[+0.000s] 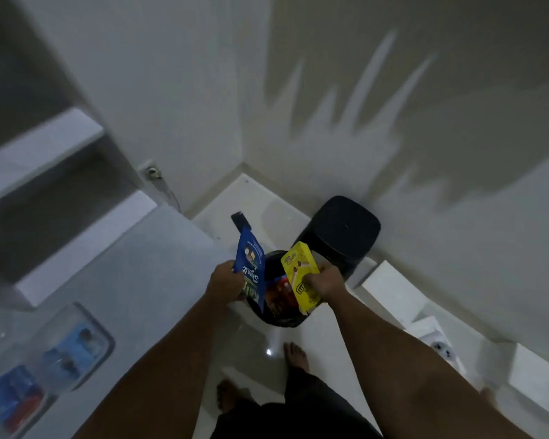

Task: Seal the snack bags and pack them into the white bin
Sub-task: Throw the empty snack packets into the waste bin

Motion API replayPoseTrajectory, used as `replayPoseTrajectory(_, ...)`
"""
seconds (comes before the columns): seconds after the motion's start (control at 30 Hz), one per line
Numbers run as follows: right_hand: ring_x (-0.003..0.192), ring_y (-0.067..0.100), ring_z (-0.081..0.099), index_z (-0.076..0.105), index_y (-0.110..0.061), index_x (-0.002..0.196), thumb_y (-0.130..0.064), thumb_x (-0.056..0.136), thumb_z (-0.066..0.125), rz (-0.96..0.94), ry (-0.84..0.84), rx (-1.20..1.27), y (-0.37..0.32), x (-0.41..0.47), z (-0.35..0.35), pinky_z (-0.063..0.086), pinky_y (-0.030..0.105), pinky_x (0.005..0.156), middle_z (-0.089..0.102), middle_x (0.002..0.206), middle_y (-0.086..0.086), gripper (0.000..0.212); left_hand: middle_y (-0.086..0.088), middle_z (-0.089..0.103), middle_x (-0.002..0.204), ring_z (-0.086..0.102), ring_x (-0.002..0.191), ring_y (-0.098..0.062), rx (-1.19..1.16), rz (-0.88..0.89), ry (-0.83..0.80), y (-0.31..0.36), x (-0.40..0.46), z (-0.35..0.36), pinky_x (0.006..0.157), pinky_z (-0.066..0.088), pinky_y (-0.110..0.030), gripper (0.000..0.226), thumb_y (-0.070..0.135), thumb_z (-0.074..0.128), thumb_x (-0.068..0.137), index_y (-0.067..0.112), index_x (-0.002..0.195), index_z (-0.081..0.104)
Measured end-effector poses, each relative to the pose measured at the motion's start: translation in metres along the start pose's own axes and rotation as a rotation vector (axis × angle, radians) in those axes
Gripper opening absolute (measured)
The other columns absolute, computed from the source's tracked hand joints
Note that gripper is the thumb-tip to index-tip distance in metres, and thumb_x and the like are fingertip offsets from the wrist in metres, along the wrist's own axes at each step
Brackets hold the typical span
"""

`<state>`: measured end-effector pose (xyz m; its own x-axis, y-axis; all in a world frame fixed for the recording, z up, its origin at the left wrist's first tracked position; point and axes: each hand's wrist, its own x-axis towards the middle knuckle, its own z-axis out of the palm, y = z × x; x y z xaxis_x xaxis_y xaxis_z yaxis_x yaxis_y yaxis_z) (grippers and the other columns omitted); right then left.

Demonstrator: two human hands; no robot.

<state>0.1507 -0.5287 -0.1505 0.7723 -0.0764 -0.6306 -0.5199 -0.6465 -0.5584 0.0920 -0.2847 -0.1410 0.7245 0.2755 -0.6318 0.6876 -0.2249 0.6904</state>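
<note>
I am looking down at both arms reaching forward and down over the pale floor (324, 340). My left hand (225, 282) is gripping a blue snack pouch (251, 269) by its lower left edge, fingers wrapped around it, and the pouch is standing tilted with its top corner leaning away from me. My right hand (325, 282) is clamping a yellow snack box (300, 277) from the right side, thumb across its printed face, and the box is lying slanted with its far end raised.

Both packs are hovering over a dark round container (281, 316) on the floor between my hands. Red packaging is showing inside it, though the blur is keeping me from telling what it is. Just beyond it a black bin with a flat rounded-square lid (343, 231) is standing in the corner by the wall.

The pouch is looking glossy and flexible; the box is stiff, with straight cardboard edges. At the lower left a grey counter (133, 280) is carrying a clear plastic tray (92, 331) with blue packets (73, 346) inside, smeared by motion. I am not making out any white bin clearly here. Bare feet (297, 356) are standing on the shiny tiles below my arms.
</note>
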Motion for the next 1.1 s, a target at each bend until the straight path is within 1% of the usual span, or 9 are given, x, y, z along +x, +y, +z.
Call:
replayPoseTrajectory(0.1,0.08,0.027,0.061,0.067,-0.011,0.094,-0.02,0.087,0.069,0.02,-0.02,-0.065,0.026,0.016,-0.025,0.047,0.033,0.067,0.065,0.092,0.01,0.012,-0.016,0.066,0.106,0.068,0.1,-0.04,0.015,-0.04,-0.06,0.013,-0.001,0.042,0.077,0.064,-0.043,0.011,0.005,0.056,0.097,0.009,0.107,0.06)
replayPoseTrajectory(0.3,0.108,0.044,0.066,0.057,0.008,0.131,-0.024,0.089,0.073,0.034,-0.116,-0.06,0.035,0.053,-0.044,0.056,0.058,0.092,0.062,0.125,0.032,0.055,-0.011,0.065,0.102,0.068,0.096,-0.036,0.063,-0.086,-0.043,0.039,0.013,0.098,0.085,0.061,-0.052,0.021,0.006,0.052,0.097,0.025,0.098,0.061)
replayPoseTrajectory(0.4,0.105,0.043,0.067,0.045,-0.003,0.146,-0.028,0.09,0.075,0.058,-0.2,0.011,0.028,0.061,-0.049,0.06,0.056,0.086,0.059,0.13,0.024,0.069,-0.015,0.061,0.132,0.063,0.118,-0.035,0.187,-0.045,0.054,0.046,0.016,0.107,0.094,0.051,-0.031,0.041,0.006,0.051,0.097,0.016,0.136,0.055)
replayPoseTrajectory(0.5,0.09,0.031,0.065,0.054,-0.005,0.134,-0.034,0.085,0.077,-0.017,-0.202,-0.142,0.028,0.067,-0.049,0.057,0.043,0.074,0.066,0.117,0.02,0.061,-0.015,0.057,0.14,0.056,0.128,-0.032,0.253,-0.072,0.108,0.046,0.011,0.102,0.098,0.045,-0.033,0.045,0.013,0.053,0.1,0.008,0.145,0.047)
replayPoseTrajectory(0.6,0.087,0.031,0.063,0.062,-0.007,0.106,-0.026,0.087,0.072,-0.057,-0.216,-0.201,0.023,0.064,-0.046,0.056,0.05,0.081,0.063,0.101,0.016,0.028,-0.012,0.062,0.135,0.06,0.123,-0.031,0.274,-0.095,0.116,0.031,0.005,0.088,0.097,0.047,-0.034,0.046,0.024,0.057,0.098,0.012,0.142,0.052)
replayPoseTrajectory(0.7,0.118,0.039,0.06,0.053,0.002,0.134,-0.024,0.093,0.069,-0.104,-0.258,-0.261,0.009,0.05,-0.033,0.052,0.047,0.097,0.06,0.128,0.022,0.051,-0.005,0.066,0.131,0.063,0.118,-0.027,0.261,-0.114,0.148,0.007,-0.005,0.066,0.095,0.048,-0.032,0.045,0.033,0.058,0.095,0.018,0.138,0.056)
replayPoseTrajectory(0.83,0.11,0.035,0.064,0.059,0.003,0.131,-0.019,0.096,0.066,-0.213,-0.315,-0.313,-0.025,0.028,0.0,0.051,0.038,0.09,0.066,0.119,0.023,0.042,-0.006,0.063,0.12,0.061,0.118,-0.028,0.219,-0.111,0.223,-0.01,-0.042,0.024,0.088,0.043,-0.029,0.037,0.026,0.061,0.095,0.011,0.129,0.06)
replayPoseTrajectory(0.97,0.112,0.026,0.067,0.072,-0.004,0.109,-0.021,0.089,0.073,-0.394,-0.297,-0.384,-0.067,0.002,0.061,0.047,0.027,0.092,0.072,0.112,0.012,0.027,-0.008,0.065,0.132,0.063,0.119,-0.026,0.053,-0.114,0.406,-0.04,-0.092,-0.036,0.096,0.044,-0.027,0.046,0.028,0.066,0.092,0.016,0.136,0.057)
replayPoseTrajectory(1.1,0.088,0.028,0.068,0.071,-0.01,0.11,-0.017,0.085,0.077,-0.46,-0.306,-0.269,-0.11,-0.064,0.144,0.049,0.031,0.08,0.073,0.096,0.012,0.026,-0.01,0.066,0.129,0.062,0.119,-0.023,-0.058,-0.111,0.568,-0.098,-0.151,-0.115,0.1,0.045,-0.028,0.044,0.031,0.063,0.094,0.02,0.137,0.055)
